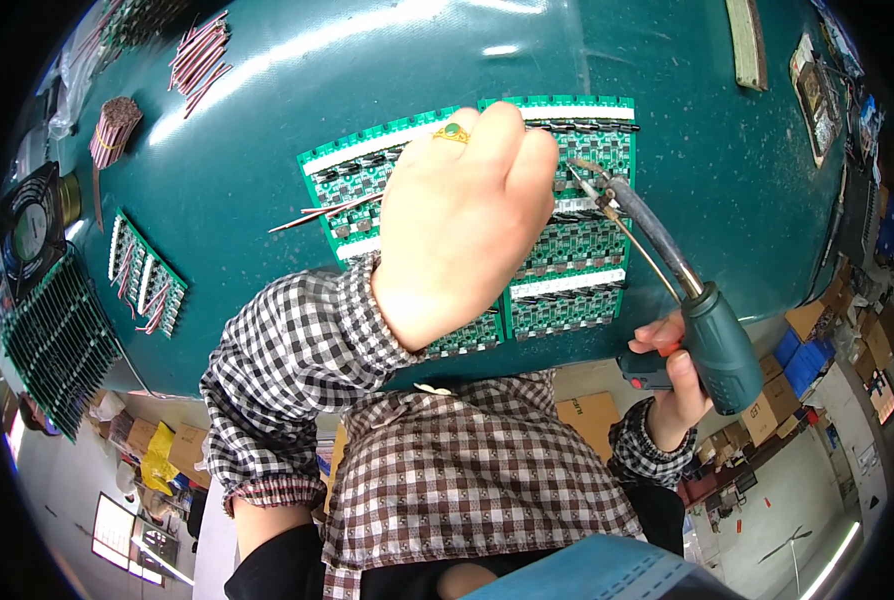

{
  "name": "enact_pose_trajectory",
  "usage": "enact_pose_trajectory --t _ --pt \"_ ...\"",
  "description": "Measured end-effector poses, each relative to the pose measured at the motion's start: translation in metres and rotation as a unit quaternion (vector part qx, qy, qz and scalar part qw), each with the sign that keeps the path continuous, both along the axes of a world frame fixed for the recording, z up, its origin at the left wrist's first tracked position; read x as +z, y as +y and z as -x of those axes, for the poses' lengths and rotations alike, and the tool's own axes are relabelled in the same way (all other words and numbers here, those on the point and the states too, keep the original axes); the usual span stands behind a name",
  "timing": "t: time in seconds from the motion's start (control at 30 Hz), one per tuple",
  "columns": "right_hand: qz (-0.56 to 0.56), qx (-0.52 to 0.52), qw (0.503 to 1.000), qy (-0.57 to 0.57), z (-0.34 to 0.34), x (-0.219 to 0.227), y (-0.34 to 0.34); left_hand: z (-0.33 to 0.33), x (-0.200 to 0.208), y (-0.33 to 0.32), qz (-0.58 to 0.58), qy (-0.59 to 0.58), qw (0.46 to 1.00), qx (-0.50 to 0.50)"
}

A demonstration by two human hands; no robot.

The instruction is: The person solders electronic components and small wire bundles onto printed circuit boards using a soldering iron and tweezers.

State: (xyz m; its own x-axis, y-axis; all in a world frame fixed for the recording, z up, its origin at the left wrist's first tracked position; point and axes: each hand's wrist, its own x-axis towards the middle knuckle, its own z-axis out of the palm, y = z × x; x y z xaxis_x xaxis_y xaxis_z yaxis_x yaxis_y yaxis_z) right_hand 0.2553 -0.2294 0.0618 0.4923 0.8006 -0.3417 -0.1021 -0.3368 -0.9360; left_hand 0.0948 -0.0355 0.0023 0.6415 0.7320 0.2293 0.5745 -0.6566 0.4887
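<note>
My left hand (467, 210), a ring on one finger, is closed over two green circuit board panels lying side by side. Thin reddish and dark wires (317, 213) stick out from under its left side; the fingertips are hidden beneath the hand. The left panel (332, 180) is partly covered by that hand, while the right panel (567, 290) shows rows of small parts and white strips. In my right hand (679, 392) is a green-handled soldering gun (722, 350) with a red trigger. Its metal tip and thin feed tube point at the upper part of the right panel, near my left fingers.
On the green table mat (707, 150), loose wires (199, 60) and a tied wire bundle (117, 125) lie at the far left. Nearer are a small wired board (147, 275), a black fan (32, 225) and stacked boards (62, 335). A wooden strip (746, 45) lies far right.
</note>
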Motion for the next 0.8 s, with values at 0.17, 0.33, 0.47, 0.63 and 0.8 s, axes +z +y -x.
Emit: enact_pose_trajectory --t 0.17,0.33,0.47,0.63,0.8 --pt "0.001 0.003 1.000 -0.004 0.0006 0.0016 0.0016 -0.0022 -0.0049 0.0077 -0.028 -0.056 0.998 -0.003" --pt "-0.001 0.018 1.000 -0.015 -0.0013 0.0000 -0.0008 -0.0003 -0.0068 0.0049 0.050 -0.094 0.994 0.005" --pt "-0.003 0.029 0.999 -0.029 -0.0008 -0.0006 -0.0002 -0.0007 -0.0028 0.0039 0.060 -0.092 0.994 0.014" --pt "-0.005 0.033 0.999 -0.039 0.0000 -0.0001 0.0008 -0.0007 -0.0019 0.0040 0.067 -0.087 0.994 0.018" --pt "0.022 0.057 0.998 -0.021 -0.0046 0.0014 -0.0027 -0.0004 -0.0044 0.0036 0.071 -0.100 0.992 0.022"
